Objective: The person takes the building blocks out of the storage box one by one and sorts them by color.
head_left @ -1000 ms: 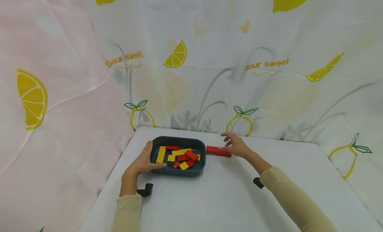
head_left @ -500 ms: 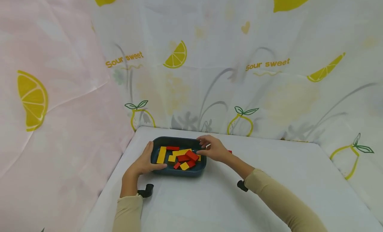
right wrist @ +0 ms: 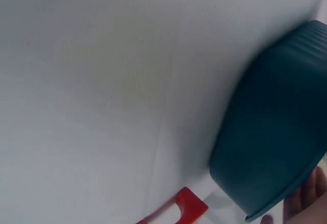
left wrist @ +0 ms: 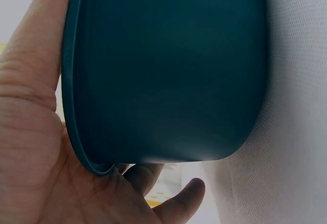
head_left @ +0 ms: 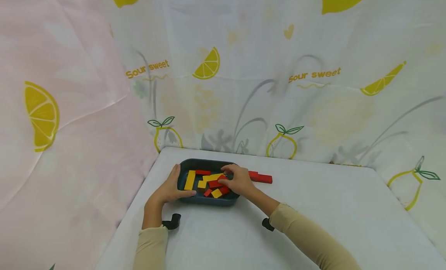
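My left hand [head_left: 169, 188] grips the left end of the dark teal tray [head_left: 205, 200], thumb laid over the rim and inside, the other fingers wrapped under the outer wall; the left wrist view shows the same hold close up, the palm [left wrist: 36, 147] pressed to the tray's wall [left wrist: 168, 71]. My right hand [head_left: 237, 181] is over the right end of the tray, fingers bent down among the blocks. Its fingertips are at a red block [head_left: 216, 183] in the middle of the heap, but I cannot tell whether they have actually pinched it or only touch it.

The tray sits on the white table [head_left: 313, 223], near the back left corner. Inside it lie several flat blocks: a long yellow block [head_left: 189, 180] standing along the left side, a red one [head_left: 203, 172] by the back wall, more yellow and red pieces piled in the middle.

Just to the right of the tray, on the table, lie two long red blocks [head_left: 261, 178] end to end and slightly stepped; the right wrist view catches one red end [right wrist: 190, 206] beside the tray's wall [right wrist: 271, 157].

Behind the table hangs a lemon-print curtain [head_left: 278, 69], and a pink one [head_left: 69, 107] to the left.
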Demonstrator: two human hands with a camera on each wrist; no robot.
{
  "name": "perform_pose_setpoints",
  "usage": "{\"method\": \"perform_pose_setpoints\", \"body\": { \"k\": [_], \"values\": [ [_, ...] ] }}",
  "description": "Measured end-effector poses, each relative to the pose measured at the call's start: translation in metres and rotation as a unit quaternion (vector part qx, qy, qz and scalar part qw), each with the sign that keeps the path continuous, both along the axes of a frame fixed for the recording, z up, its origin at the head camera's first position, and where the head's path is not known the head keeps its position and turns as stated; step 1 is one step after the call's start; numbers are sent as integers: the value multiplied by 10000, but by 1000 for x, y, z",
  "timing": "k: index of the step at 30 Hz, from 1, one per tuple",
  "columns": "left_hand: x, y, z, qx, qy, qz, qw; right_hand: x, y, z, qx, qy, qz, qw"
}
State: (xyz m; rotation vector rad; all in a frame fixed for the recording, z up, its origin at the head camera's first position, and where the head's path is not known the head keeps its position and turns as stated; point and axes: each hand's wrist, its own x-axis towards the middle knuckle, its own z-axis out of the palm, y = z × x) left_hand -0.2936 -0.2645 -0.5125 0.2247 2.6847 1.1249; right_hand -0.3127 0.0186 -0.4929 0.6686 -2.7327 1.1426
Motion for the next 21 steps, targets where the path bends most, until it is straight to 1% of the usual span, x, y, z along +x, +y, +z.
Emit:
{"method": "perform_pose_setpoints", "body": {
  "k": [4,9,14,18,21],
  "values": [
    [-1,0,0,-17,30,-14,10000,-2,-4,-7,614,136,-384,9973],
    [0,0,-1,-43,30,3,10000,-1,-8,-14,1251,9,-786,9890],
    [0,-1,-1,-50,10,28,10000,-3,-13,-19,1576,-71,-924,9831],
    [0,-1,-1,-19,-9,103,9999,-6,-17,-19,2049,-170,-940,9741],
    [0,0,-2,11,4,55,10000,-5,-18,-19,2277,-245,-949,9688]
  ]
}}
